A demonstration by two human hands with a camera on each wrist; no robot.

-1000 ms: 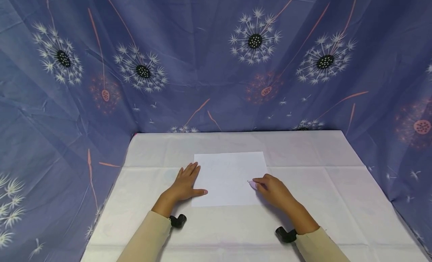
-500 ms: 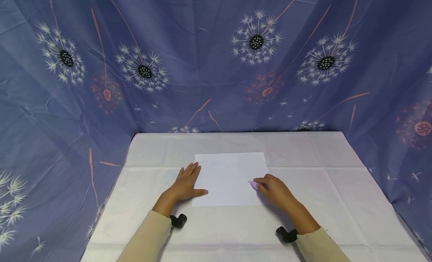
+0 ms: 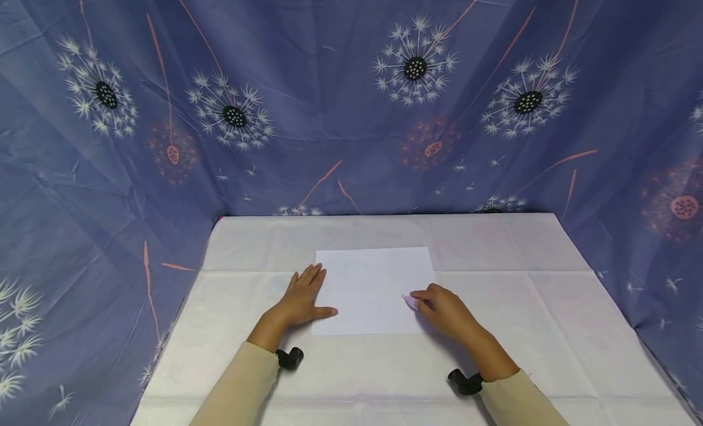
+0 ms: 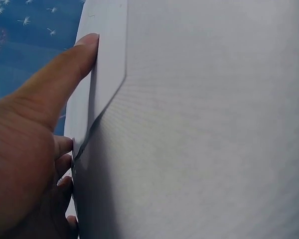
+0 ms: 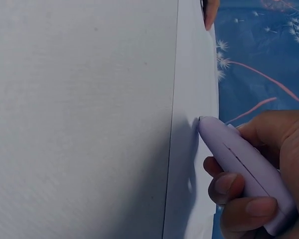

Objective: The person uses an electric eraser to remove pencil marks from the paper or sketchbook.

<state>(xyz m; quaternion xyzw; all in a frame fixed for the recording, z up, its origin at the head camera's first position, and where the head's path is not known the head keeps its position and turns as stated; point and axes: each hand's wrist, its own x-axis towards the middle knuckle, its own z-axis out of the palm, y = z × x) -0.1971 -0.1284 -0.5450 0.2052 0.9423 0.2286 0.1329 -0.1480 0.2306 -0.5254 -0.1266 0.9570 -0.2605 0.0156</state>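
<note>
A sheet of white paper lies flat on the white-covered table. On its left edge rests my left hand, fingers spread, thumb stretched over the sheet; the left wrist view shows the thumb lying on the paper. My right hand grips a small lavender utility knife over the sheet's right part. Seen from the right wrist, the knife has a slot along its side and a tiny tip right at the paper. Curled fingers wrap its body, partly hiding it.
The table wears a creased white cloth. Behind it and at both sides hangs a blue curtain with dandelion prints. Black wrist cameras sit below both hands, by the beige sleeves.
</note>
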